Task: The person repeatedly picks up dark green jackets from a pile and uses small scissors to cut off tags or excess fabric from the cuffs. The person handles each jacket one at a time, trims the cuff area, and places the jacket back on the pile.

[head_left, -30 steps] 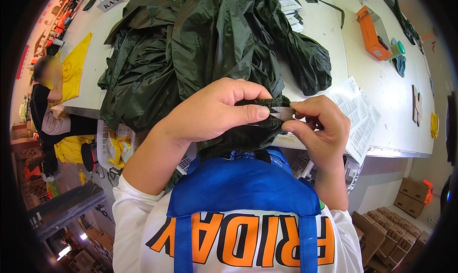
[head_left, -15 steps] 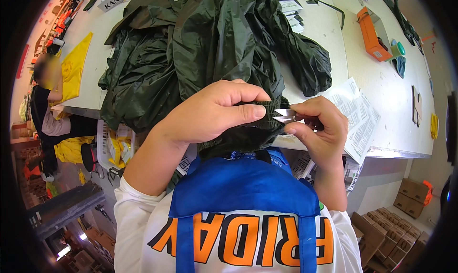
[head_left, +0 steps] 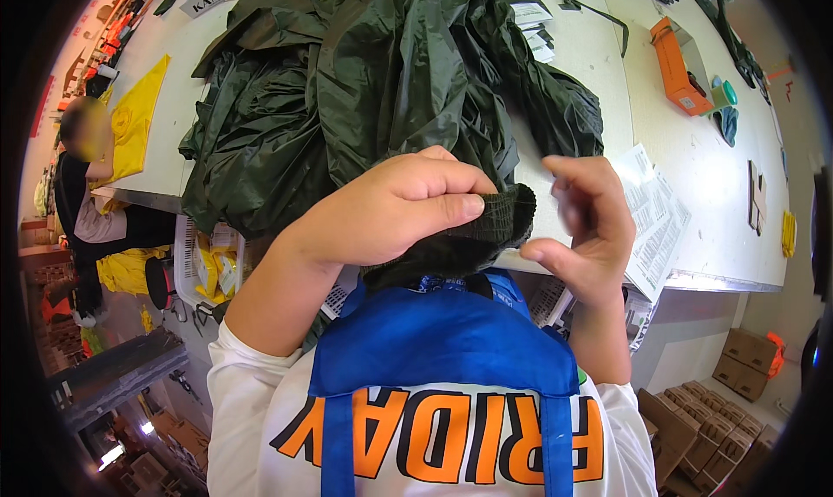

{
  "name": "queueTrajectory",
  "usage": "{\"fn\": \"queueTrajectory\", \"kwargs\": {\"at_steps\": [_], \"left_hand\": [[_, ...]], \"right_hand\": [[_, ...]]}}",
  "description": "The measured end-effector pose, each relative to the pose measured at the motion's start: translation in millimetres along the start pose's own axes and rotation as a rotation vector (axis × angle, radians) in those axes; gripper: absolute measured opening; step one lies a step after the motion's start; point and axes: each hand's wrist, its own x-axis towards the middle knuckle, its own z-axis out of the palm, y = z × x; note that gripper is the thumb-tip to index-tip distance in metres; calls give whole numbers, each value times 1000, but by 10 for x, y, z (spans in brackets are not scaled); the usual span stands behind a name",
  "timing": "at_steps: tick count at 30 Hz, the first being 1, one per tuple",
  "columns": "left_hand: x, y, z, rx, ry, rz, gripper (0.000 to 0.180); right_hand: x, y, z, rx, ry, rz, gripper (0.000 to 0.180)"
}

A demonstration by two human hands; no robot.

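Note:
A heap of dark green, shiny fabric garment [head_left: 382,72] lies on the white table in front of me. My left hand [head_left: 408,206] pinches its ribbed cuff [head_left: 503,219] between thumb and fingers, near the table's front edge. The cuff's end sticks out to the right, past my thumb. Just right of it is my right hand [head_left: 594,223], thumb and forefinger spread apart and not touching the fabric. The other fingers are partly smeared by motion; the small metal snips cannot be made out now.
Printed sheets [head_left: 651,219] lie to the right on the table [head_left: 599,89]. An orange box [head_left: 681,67] and a green cup [head_left: 724,93] stand farther back. At the left, another person [head_left: 87,167] works by yellow fabric [head_left: 139,115]. A white basket [head_left: 186,263] stands below the table edge.
My right hand has opened and drawn slightly away from the cuff; the snips that were at it have gone from view. The cuff end is turned more to the right.

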Motion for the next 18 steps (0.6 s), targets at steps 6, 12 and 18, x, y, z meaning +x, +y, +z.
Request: {"fn": "queueTrajectory", "kwargs": {"at_steps": [6, 12, 18], "left_hand": [[0, 55, 43, 349, 2, 28, 21], [-47, 43, 27, 227, 53, -1, 23], [-42, 72, -18, 114, 24, -25, 24]], "right_hand": [[64, -70, 155, -234, -68, -154, 22], [-20, 1, 46, 784, 11, 71, 12], [-104, 136, -182, 30, 61, 100, 50]]}}
